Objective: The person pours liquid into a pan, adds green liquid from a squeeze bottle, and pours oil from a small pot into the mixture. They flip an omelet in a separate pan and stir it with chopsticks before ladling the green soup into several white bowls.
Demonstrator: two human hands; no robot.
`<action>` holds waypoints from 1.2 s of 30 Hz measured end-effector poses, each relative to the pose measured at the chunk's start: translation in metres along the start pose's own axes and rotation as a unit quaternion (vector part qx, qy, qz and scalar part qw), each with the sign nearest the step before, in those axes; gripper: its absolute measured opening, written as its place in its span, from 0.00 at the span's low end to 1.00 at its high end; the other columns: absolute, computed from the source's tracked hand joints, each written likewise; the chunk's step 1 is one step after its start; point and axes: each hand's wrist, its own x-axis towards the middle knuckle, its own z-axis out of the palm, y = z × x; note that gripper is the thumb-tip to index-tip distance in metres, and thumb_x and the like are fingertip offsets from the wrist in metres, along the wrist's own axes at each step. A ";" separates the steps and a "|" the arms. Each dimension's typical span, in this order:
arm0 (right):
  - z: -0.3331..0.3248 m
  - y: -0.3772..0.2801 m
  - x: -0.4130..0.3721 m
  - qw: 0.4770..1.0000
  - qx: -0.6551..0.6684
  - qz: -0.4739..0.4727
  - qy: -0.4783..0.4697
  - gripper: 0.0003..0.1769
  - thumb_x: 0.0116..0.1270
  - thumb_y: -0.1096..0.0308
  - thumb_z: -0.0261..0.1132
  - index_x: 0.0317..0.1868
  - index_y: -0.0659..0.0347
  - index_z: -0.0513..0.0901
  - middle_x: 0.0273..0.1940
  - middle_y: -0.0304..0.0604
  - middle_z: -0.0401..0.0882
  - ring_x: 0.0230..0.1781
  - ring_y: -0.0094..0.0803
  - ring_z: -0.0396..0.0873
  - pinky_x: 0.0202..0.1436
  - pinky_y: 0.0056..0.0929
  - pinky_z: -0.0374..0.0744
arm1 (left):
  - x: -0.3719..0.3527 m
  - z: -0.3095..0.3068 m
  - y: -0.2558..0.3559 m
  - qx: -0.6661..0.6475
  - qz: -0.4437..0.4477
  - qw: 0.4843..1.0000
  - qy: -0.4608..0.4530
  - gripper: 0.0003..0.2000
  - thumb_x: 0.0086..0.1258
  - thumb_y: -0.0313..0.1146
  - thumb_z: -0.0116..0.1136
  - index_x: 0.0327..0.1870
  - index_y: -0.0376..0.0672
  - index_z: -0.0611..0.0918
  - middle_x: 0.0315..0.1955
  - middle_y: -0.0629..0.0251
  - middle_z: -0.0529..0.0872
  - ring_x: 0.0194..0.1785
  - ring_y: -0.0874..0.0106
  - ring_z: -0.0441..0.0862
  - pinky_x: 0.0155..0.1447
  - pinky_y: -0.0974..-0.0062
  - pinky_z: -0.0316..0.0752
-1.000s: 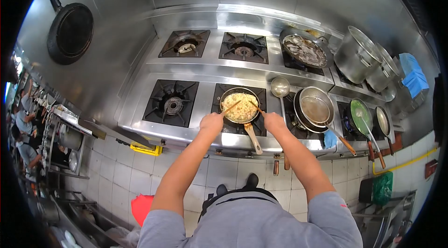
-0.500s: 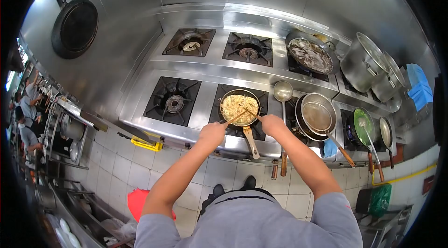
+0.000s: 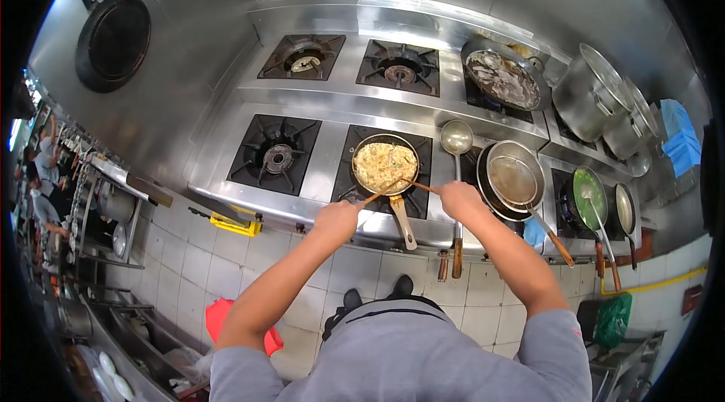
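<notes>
A small frying pan rests on the front middle burner, its light-coloured handle pointing toward me with no hand on it. Inside it lies a lumpy, pale yellow egg-like mixture. My left hand is closed around a thin wooden stick that reaches to the pan's near rim. My right hand grips a second wooden stick, its tip also at that rim near the first. The sticks' far ends are too small to make out clearly.
Right of the pan lie a ladle and a strainer over a dark pan. Farther right is a pan of green food. Behind stand a wok and tall pots. People are at far left.
My hands have moved apart, the right one to the right. The stick tips have shifted from over the food to the pan's near rim. The view has shifted slightly.
</notes>
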 end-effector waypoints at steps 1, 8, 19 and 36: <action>0.005 0.006 0.005 1.000 0.000 0.001 0.000 0.15 0.67 0.70 0.54 0.46 0.57 0.87 0.41 0.53 0.86 0.44 0.49 0.85 0.46 0.45 0.83 | 0.003 0.002 0.001 0.013 0.000 1.000 -0.011 0.22 0.68 0.27 0.46 0.62 0.54 0.79 0.37 0.50 0.86 0.43 0.54 0.85 0.46 0.57 0.81; 0.008 0.030 0.026 0.999 -0.033 0.029 0.030 0.14 0.66 0.69 0.55 0.42 0.61 0.88 0.40 0.54 0.86 0.43 0.50 0.85 0.45 0.45 0.83 | -0.001 0.000 -0.030 0.039 0.012 0.999 0.010 0.21 0.67 0.27 0.48 0.60 0.54 0.81 0.36 0.51 0.86 0.41 0.54 0.85 0.46 0.56 0.80; 0.031 -0.035 0.048 0.998 0.025 -0.044 -0.024 0.21 0.65 0.72 0.52 0.57 0.54 0.81 0.47 0.54 0.84 0.50 0.48 0.82 0.51 0.46 0.81 | -0.003 -0.017 -0.046 -0.001 -0.051 0.998 0.042 0.20 0.63 0.25 0.49 0.56 0.47 0.83 0.40 0.51 0.86 0.44 0.55 0.84 0.47 0.58 0.79; 0.063 -0.015 0.110 0.992 0.046 -0.096 0.068 0.22 0.58 0.73 0.58 0.53 0.52 0.85 0.41 0.61 0.82 0.45 0.56 0.81 0.49 0.48 0.78 | 0.026 0.006 -0.039 -0.070 -0.129 0.985 0.086 0.11 0.63 0.32 0.54 0.36 0.38 0.88 0.35 0.49 0.88 0.40 0.53 0.87 0.45 0.57 0.82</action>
